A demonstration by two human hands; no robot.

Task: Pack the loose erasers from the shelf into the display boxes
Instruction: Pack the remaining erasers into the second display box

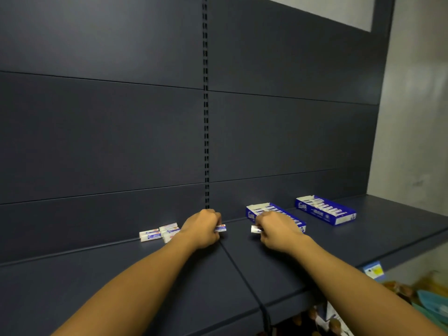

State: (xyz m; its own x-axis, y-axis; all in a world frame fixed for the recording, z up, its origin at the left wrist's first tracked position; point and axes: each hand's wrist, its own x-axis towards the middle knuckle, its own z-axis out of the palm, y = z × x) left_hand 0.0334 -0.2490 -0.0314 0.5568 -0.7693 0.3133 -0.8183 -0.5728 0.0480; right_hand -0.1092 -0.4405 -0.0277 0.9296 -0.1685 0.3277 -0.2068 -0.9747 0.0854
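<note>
both my arms reach out over the dark shelf (121, 275), toward its far edge where it meets the dark back panel (97, 141). my left hand (202, 227) is curled tight, and its grip holds an eraser (221, 228) in a blue and white sleeve whose end pokes out to the right of my fingers. my right hand (276, 230) is also curled, its grip pinching a white eraser (255, 229) that sticks out on the left side of my knuckles. the two hands are near each other but apart, one on either side of the seam (238, 270) that runs across the shelf. just left of my left hand lies a small heap of loose erasers (161, 232), some stacked on others, flat on the shelf close to the back panel; my wrist hides the right end of the heap. behind my right hand, partly covered by it, sits an open blue display box (275, 213) with a row of erasers standing in it. further right and well apart from my hands is a second blue display box (326, 209), also open and lined with erasers. a slotted upright (206, 105) runs up the back panel above my left hand. at the near right edge of the shelf hangs a blue and yellow price tag (374, 270), and blurred goods (412, 301) lie below it.
</note>
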